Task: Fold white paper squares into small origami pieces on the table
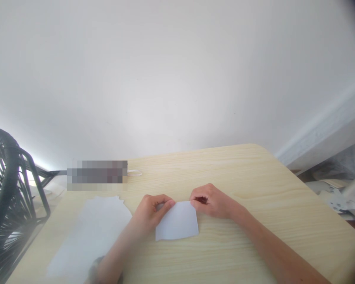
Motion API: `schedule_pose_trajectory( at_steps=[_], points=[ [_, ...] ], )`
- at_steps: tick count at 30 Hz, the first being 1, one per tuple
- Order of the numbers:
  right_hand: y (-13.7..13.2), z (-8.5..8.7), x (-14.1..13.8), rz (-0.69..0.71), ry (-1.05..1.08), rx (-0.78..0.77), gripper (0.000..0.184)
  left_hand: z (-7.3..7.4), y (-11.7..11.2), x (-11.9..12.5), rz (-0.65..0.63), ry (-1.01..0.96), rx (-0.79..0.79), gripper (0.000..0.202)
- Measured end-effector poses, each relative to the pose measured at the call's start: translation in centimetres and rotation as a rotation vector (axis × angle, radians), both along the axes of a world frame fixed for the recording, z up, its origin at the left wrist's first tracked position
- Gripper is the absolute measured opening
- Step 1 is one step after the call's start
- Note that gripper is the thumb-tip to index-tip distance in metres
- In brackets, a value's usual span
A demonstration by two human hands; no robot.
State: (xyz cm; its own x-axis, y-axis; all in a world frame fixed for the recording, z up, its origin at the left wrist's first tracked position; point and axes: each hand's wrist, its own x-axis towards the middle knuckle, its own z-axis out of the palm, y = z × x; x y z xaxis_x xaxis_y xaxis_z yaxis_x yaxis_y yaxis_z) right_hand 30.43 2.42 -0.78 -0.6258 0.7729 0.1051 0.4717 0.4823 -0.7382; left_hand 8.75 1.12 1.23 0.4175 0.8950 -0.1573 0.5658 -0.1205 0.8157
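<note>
A small white sheet of paper (177, 223), roughly rectangular, lies in front of me on the wooden table. My left hand (155, 211) pinches its upper left edge between thumb and fingers. At its upper right corner, the thumb and index finger of my right hand (210, 200) are closed on the paper. The fingertips hide parts of the top edge. To the left of my left forearm lies a pile of larger white sheets (88, 232), with several corners sticking out at the far end.
The light wooden table (239, 173) reaches to a white wall (177, 79). A blurred-out dark object (97, 173) with a white loop (135, 172) sits at the back left. A dark woven chair (6, 189) stands at the left, and a white metal piece (337, 197) is beyond the right edge.
</note>
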Motion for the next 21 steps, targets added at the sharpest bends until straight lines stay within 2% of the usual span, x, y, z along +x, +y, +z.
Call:
schedule_pose_trajectory(
  at_steps=[6,13,17,21],
  points=[
    [0.3,0.3,1.2,-0.036,0.012,-0.084,0.017,-0.4,0.1,-0.4,0.042,-0.015,-0.025,0.035],
    [-0.7,0.3,-1.3,-0.181,0.049,-0.002,0.018,-0.6,0.1,0.0,0.07,-0.07,-0.053,0.032],
    [-0.6,-0.2,-1.7,-0.144,0.062,0.029,0.024,-0.8,0.1,0.0,0.069,-0.056,-0.064,0.03],
    [0.0,-0.1,-0.4,-0.136,0.074,0.007,0.024,-1.1,0.2,-0.4,0.047,-0.074,-0.053,0.027]
  ],
)
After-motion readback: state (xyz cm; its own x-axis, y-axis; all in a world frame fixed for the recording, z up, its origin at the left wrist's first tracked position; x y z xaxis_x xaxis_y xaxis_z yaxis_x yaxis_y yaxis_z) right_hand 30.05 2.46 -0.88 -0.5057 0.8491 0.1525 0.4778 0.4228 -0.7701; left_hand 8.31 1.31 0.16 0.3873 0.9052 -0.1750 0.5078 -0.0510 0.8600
